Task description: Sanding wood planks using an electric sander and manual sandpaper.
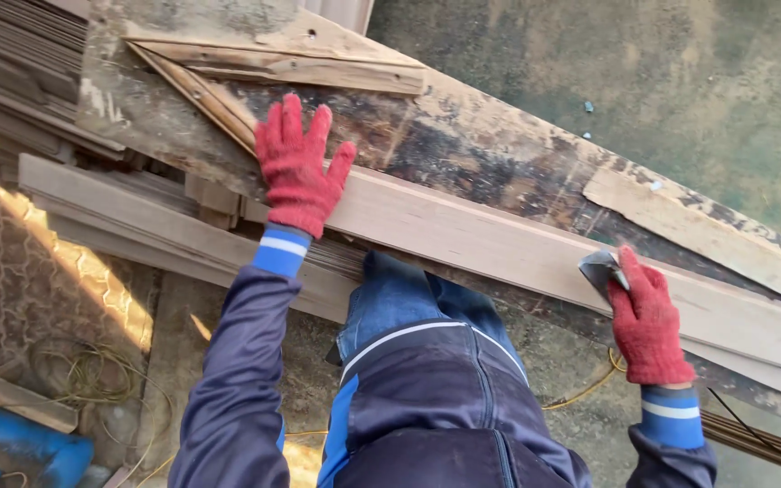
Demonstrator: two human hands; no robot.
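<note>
We see a long pale wooden plank (517, 248) lying across a battered, stained plywood board (463, 149). The plank's long axis runs from about ten o'clock down to four o'clock across the view.

Our left hand (298, 167), in a red knit glove, lies flat on the plank's upper stretch, palm down. Its fingers (293, 117) are spread wide and point toward twelve o'clock, onto the plywood. It presses rather than grips; nothing is closed inside it.

Our right hand (648, 316), also red-gloved, sits at the plank's near edge, toward four o'clock from the left hand. Its fingers are curled shut around a small grey metal scraper (600, 269). The blade pokes out toward ten o'clock and touches the plank's near edge. So the right hand is the nearer one to the tool's working spot, and the plank's free length lies between the two hands.

A knee in blue trousers (399, 294) tucks under the plank at six o'clock. Yellow cord (92, 375) lies on the ground at eight o'clock.
</note>
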